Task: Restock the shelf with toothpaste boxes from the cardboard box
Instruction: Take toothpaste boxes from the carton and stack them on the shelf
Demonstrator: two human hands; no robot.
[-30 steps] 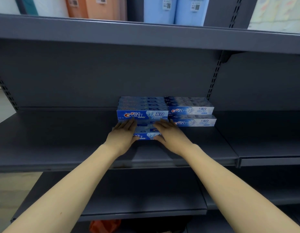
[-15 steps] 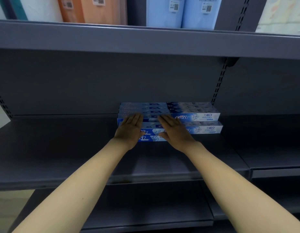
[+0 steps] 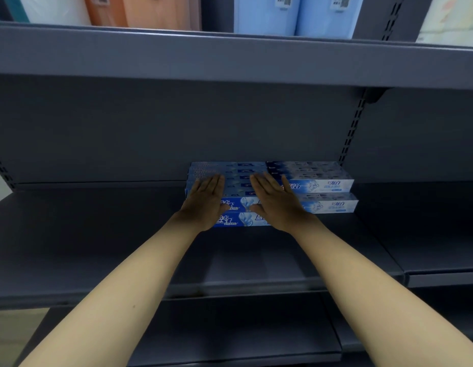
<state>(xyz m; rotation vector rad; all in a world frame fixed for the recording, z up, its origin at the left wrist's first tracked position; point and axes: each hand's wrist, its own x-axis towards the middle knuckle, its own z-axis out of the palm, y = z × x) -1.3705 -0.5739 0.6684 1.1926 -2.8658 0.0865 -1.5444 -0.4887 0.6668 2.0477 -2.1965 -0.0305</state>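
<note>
Both of our hands lie flat on a stack of blue toothpaste boxes [image 3: 240, 219] on the grey middle shelf [image 3: 97, 247] of a store rack. Our left hand [image 3: 205, 203] has its fingers straight and close together, palm down over the left part of the stack, gripping nothing. Our right hand [image 3: 279, 203] mirrors it, fingers extended and slightly fanned, thumb pointing inward toward the left hand, pressing on the boxes rather than curling round any of them.

The blue boxes are stacked two high at the front, with more rows behind reaching the shelf's back panel. Just beside them on the right, and touching, stands a second stack of paler toothpaste boxes [image 3: 325, 185], also two layers high, its lower layer jutting a little further forward than the upper.

The cardboard box named in the task does not show in our view.

Above, on the upper shelf [image 3: 230, 59], we see the lower edges of orange packs [image 3: 156, 11] and light blue packs [image 3: 296, 14] carrying small price tags. A slotted upright [image 3: 353, 128] runs down the back panel behind the pale stack. A lower shelf [image 3: 230, 335] sits beneath our forearms.
</note>
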